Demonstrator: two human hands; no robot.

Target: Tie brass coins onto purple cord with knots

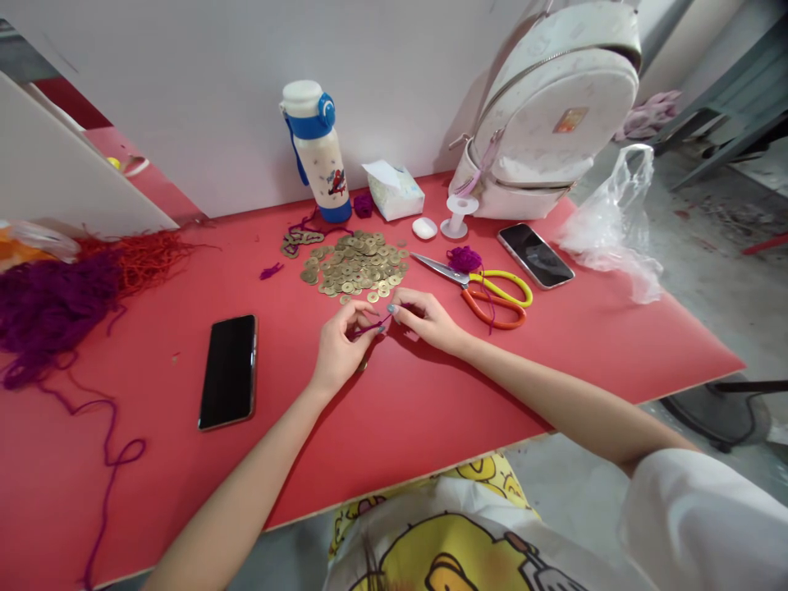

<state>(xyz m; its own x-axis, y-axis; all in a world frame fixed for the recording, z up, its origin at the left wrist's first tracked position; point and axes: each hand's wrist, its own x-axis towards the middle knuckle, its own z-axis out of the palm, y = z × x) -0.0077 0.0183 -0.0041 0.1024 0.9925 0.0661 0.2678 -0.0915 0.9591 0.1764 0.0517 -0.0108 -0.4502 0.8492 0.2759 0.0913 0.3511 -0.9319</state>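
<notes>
Near the round brass-coloured coins (363, 261), the left hand (339, 348), nearly closed, is pinching a thin purple yarn strand (368, 329), slanting right and far to the right hand (428, 322), likewise pinching it. Farther right, a white backpack (554, 86) is bearing an unreadable shiny label (570, 120).

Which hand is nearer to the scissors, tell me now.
Right. The right hand is just to the left of the scissors, not touching them; the left hand is farther left, beyond the right hand.
</notes>
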